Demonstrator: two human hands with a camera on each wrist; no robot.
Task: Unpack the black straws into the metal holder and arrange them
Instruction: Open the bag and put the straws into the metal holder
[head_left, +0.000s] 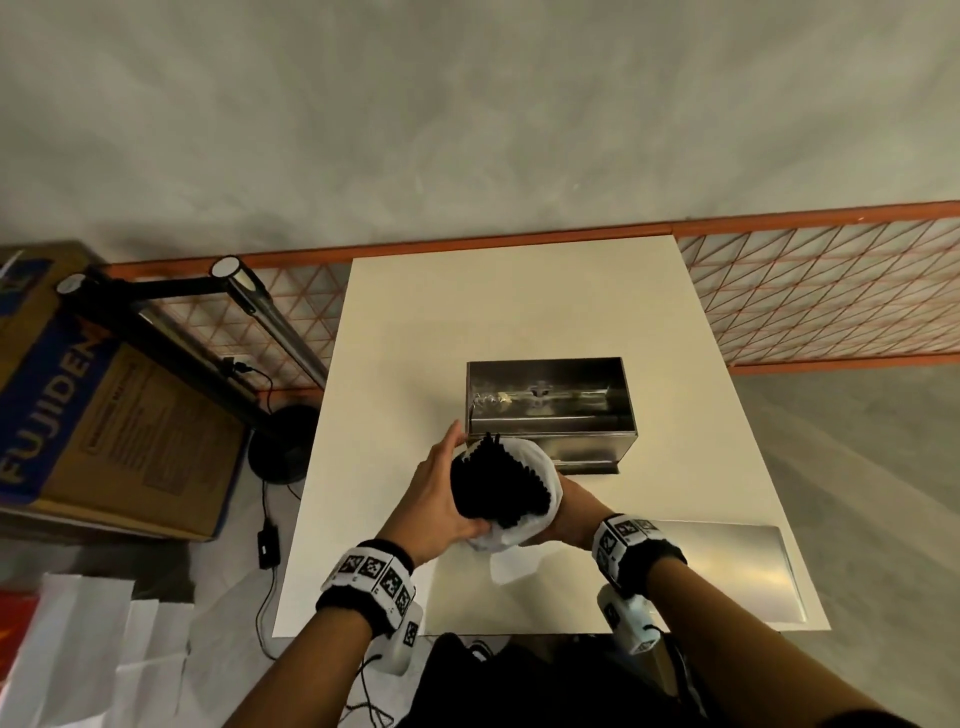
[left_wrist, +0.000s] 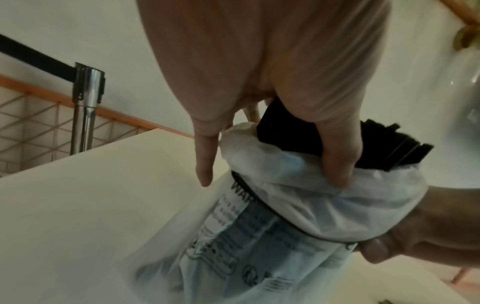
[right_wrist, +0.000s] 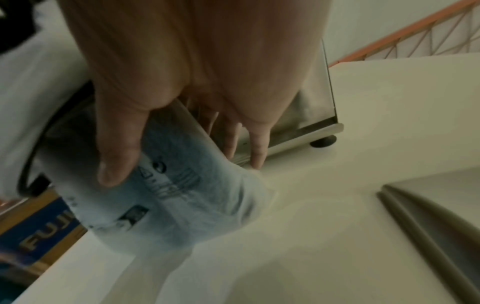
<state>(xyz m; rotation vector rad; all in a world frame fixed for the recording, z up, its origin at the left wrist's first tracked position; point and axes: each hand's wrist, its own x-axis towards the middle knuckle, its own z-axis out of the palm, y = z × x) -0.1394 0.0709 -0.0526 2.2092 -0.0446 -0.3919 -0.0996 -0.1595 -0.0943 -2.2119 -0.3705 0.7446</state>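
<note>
Your left hand (head_left: 434, 499) is wrapping the exposed part of the black straws (head_left: 498, 480), thumb pressing into the rolled-down rim of the plastic bag (left_wrist: 306, 205), little finger sticking out straight. Your right hand (head_left: 569, 512) is cupping the bag from the other side, thumb and fingers curling around its printed body in the right wrist view. You are holding the bundle just above the white table (head_left: 519, 322), its long axis tilting up and away from you, cut ends pointing toward the open metal holder (head_left: 550, 410) standing just beyond. A flat metal lid (head_left: 737, 571) is lying on the table's near right corner. Left of the table, a cardboard box (head_left: 104, 410) is sitting on the grey floor beside a black stand, and an orange mesh barrier (head_left: 831, 291) is running behind it all.
</note>
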